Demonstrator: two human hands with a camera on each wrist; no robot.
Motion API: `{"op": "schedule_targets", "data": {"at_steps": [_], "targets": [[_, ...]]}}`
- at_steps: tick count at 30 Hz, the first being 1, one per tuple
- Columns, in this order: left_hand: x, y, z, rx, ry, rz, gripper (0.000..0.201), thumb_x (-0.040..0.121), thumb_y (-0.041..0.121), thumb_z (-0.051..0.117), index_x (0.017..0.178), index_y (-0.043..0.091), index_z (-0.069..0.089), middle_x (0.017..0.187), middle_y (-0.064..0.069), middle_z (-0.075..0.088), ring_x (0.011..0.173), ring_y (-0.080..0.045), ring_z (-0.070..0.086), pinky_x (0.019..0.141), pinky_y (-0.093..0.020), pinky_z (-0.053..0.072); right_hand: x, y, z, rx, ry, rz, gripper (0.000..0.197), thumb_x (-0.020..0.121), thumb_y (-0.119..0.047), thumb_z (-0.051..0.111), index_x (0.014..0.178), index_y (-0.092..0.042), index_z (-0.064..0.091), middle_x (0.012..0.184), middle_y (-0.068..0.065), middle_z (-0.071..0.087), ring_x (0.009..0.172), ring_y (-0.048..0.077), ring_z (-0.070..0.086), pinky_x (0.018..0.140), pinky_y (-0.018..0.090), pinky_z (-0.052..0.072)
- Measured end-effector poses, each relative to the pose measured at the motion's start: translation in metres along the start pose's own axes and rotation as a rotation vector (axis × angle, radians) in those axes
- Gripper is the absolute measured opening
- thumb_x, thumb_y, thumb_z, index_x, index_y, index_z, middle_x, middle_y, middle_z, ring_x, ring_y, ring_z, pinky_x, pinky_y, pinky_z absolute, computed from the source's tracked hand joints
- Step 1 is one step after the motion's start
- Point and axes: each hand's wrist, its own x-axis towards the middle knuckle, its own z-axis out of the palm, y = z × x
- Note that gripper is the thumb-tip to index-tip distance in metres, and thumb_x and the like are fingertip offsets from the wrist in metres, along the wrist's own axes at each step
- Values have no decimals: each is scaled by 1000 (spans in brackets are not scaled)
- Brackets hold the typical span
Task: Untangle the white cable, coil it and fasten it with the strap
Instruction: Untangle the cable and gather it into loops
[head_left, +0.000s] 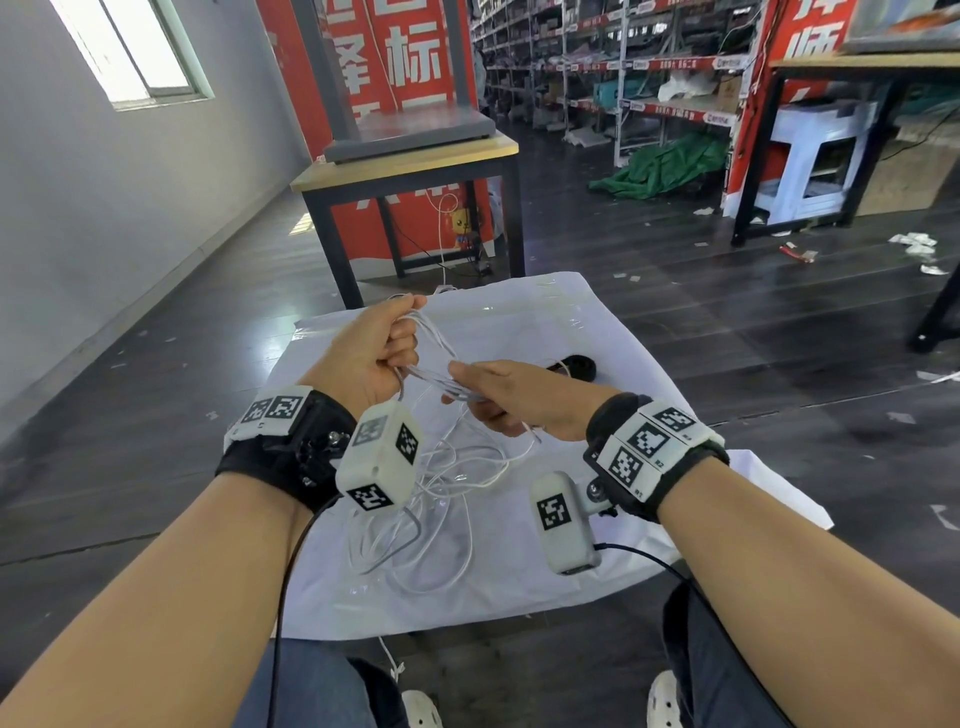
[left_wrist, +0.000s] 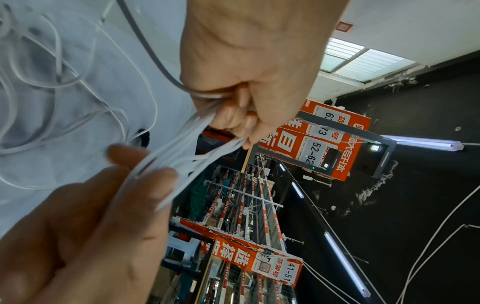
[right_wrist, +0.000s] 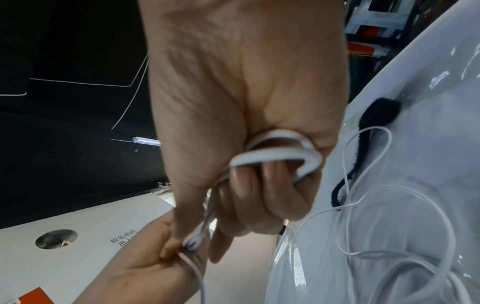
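Observation:
Both hands hold a bundle of white cable (head_left: 434, 364) above a white sheet (head_left: 597, 322). My left hand (head_left: 382, 343) grips several loops in its fist (left_wrist: 233, 115). My right hand (head_left: 493, 395) pinches the same strands a little to the right, with curled fingers (right_wrist: 265, 185) wrapped round a bend of the cable (right_wrist: 280, 156). The rest of the cable (head_left: 447, 499) lies in loose tangled loops on the sheet under my wrists. The black strap (head_left: 579, 366) lies on the sheet just beyond my right hand, also seen as a black strip (right_wrist: 363, 144) in the right wrist view.
The white sheet covers a low surface on a dark floor (head_left: 753, 332). A wooden table with black legs (head_left: 415, 171) stands beyond it. Shelving racks (head_left: 623, 78) and a second table (head_left: 831, 104) fill the back right. My knees and shoes (head_left: 421, 709) are at the near edge.

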Motion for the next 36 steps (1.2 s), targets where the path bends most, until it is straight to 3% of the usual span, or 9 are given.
{"op": "schedule_targets", "data": {"at_steps": [6,9,12,17,21,28,31,34,36], "targets": [[0,4,-2,-48,-2,-64,16,98,19,51,87,10,57,42,6,37,31,-5,29,41,-11,39,4,4,-5,-111,6,14,33,101,-35,41,76,-15,50,62,-3,39,46,6,37,49,17,32],[-1,7,2,-145,-7,-45,16,99,18,49,90,8,57,43,5,38,32,-5,31,48,-12,44,9,8,-2,25,41,-12,32,103,-32,37,77,-14,46,69,-1,54,55,8,53,55,19,41],[0,13,9,-236,-8,16,20,100,22,48,92,7,59,47,4,38,35,-4,31,50,-13,43,13,5,2,254,49,-58,28,103,-29,36,84,-10,46,94,8,66,82,15,64,70,23,54],[3,19,15,-346,-47,94,23,99,25,49,88,8,60,48,3,40,37,-5,32,50,-15,44,19,-3,2,453,25,-75,34,103,-28,37,73,-15,45,127,17,61,117,24,58,100,37,46],[3,25,14,-344,-105,74,21,102,20,44,98,7,60,54,2,39,43,-5,36,53,-20,49,17,-3,1,573,-23,-70,32,103,-27,38,75,-15,46,125,19,62,122,24,57,106,37,42],[-2,30,8,-295,-149,66,20,103,13,37,101,7,57,55,-1,41,45,-9,45,54,-26,52,16,-9,8,793,61,-29,30,102,-24,42,79,-6,51,72,9,65,75,25,71,87,37,56],[0,29,1,-232,-129,38,20,103,12,36,104,9,56,56,0,41,46,-9,44,63,-28,51,10,-12,8,706,97,17,30,101,-27,43,81,-8,51,70,6,56,52,16,58,66,32,59],[3,27,-6,-145,-87,5,18,102,10,38,105,10,56,54,0,43,45,-9,45,60,-27,54,6,-15,7,560,77,57,31,102,-32,40,80,-12,49,71,5,52,54,12,45,50,21,49],[5,27,-8,-89,-47,-24,18,101,7,40,103,11,57,52,0,44,44,-9,44,53,-23,53,5,-14,6,463,61,80,32,101,-35,40,80,-13,48,72,5,54,56,12,50,44,18,42]]}}
